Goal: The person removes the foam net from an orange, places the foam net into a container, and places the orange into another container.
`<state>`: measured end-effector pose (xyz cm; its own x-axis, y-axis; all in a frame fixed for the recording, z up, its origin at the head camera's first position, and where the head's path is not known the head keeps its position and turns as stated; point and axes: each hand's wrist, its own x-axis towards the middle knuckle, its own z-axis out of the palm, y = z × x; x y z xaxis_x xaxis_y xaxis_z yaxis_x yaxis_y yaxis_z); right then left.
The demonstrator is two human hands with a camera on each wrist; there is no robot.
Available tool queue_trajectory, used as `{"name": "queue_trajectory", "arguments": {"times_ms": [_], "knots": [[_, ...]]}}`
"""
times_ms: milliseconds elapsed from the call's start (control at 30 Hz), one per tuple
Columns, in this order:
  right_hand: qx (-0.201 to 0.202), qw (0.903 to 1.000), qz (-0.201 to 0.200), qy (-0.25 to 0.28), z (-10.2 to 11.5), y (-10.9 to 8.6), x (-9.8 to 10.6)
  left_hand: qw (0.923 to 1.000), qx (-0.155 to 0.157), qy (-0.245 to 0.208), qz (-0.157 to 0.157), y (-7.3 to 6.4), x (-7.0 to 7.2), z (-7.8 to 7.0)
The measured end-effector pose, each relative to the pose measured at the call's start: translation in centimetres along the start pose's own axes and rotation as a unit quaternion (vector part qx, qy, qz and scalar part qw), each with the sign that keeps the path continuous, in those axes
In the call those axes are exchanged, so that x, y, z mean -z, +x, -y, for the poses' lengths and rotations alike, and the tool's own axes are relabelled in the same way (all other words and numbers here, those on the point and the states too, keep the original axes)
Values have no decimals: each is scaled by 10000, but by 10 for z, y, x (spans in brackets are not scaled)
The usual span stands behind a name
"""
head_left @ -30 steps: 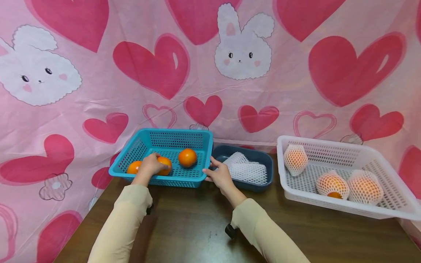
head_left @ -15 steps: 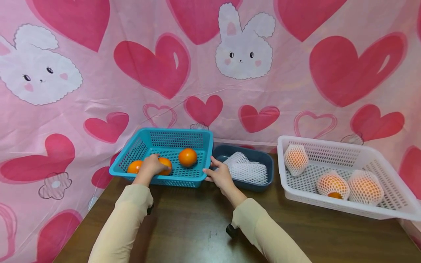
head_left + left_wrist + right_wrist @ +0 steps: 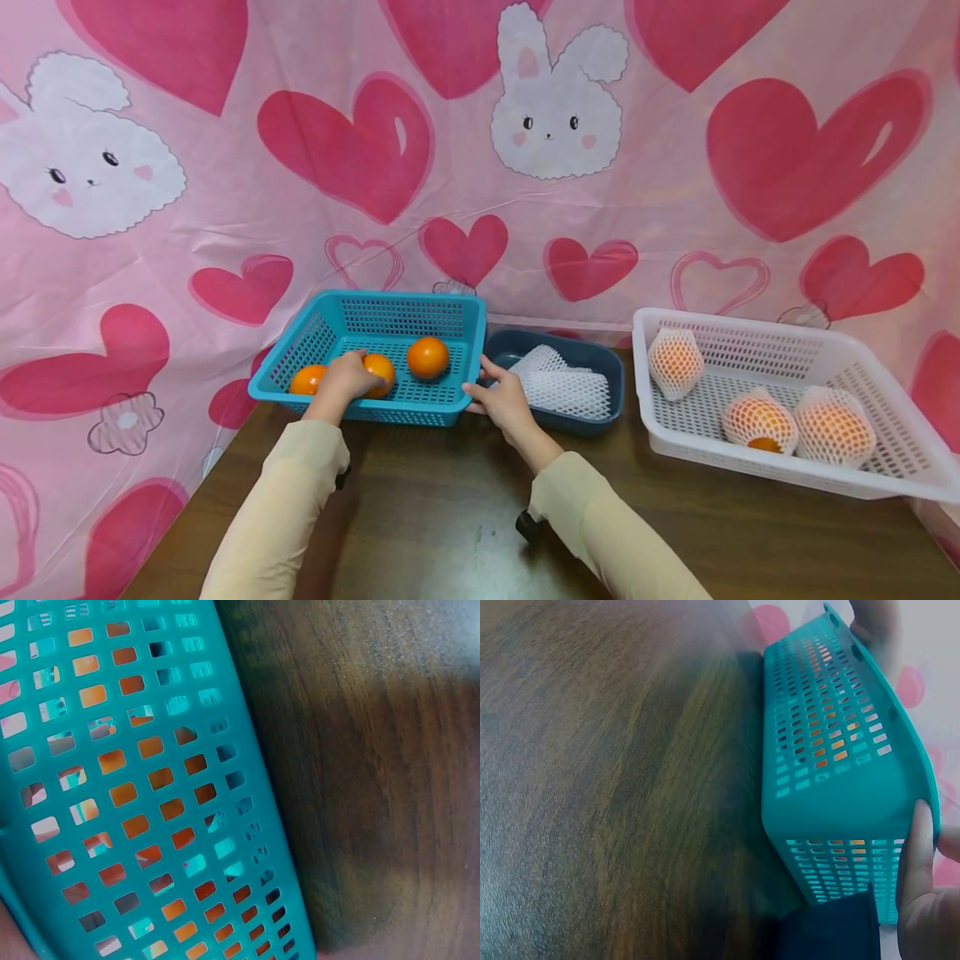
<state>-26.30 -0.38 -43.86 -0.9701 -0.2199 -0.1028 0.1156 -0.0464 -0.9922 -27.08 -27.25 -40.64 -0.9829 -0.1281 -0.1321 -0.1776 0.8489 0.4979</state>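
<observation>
A teal perforated basket [image 3: 408, 408] stands at the left of the table with several oranges in it. My left hand [image 3: 345, 379] reaches over its near rim, with thumb and fingers around the left side of an orange [image 3: 380, 375]. Another orange [image 3: 306, 380] lies left of that hand, and a third orange [image 3: 428, 358] sits toward the basket's right end. My right hand [image 3: 504, 402] pinches the basket's right rim near the front corner, its thumb [image 3: 921, 840] against the wall in the right wrist view. The left wrist view shows the basket wall [image 3: 150, 795], hiding the left fingers.
A dark blue bin [image 3: 573, 427] right of the teal basket holds white foam net sleeves [image 3: 566, 392]. Farther right, a white basket [image 3: 720, 454] holds net-covered fruits [image 3: 834, 425]. A pink heart-and-rabbit cloth [image 3: 457, 192] hangs behind the wooden table [image 3: 442, 508].
The orange at my left hand has shifted slightly to the right, and more of it shows. My right hand stays at the basket rim.
</observation>
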Motion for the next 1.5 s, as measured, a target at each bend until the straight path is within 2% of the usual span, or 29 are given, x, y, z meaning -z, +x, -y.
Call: {"name": "queue_trajectory", "arguments": {"times_ms": [400, 700, 967, 1100, 1267, 1500], "knots": [[-4, 9999, -12, -170, 2, -1, 1, 9999, -113, 17, -48, 3, -2, 3], [209, 9990, 281, -281, 5, -1, 8, 9999, -121, -14, -32, 1, -3, 1], [279, 9955, 518, -745, 10, 0, 17, 9999, -110, 28, 15, 0, -1, -1], [585, 9849, 643, -1497, 15, 0, 23, 9999, -151, 2, -53, -1, 1, -3], [1077, 9591, 800, -2493, 25, -2, 35, 9989, -363, -27, -304, -2, 3, -9], [1403, 9354, 1275, -2984, 35, -4, 56, 9970, -533, -4, -567, -6, 5, -24]]}}
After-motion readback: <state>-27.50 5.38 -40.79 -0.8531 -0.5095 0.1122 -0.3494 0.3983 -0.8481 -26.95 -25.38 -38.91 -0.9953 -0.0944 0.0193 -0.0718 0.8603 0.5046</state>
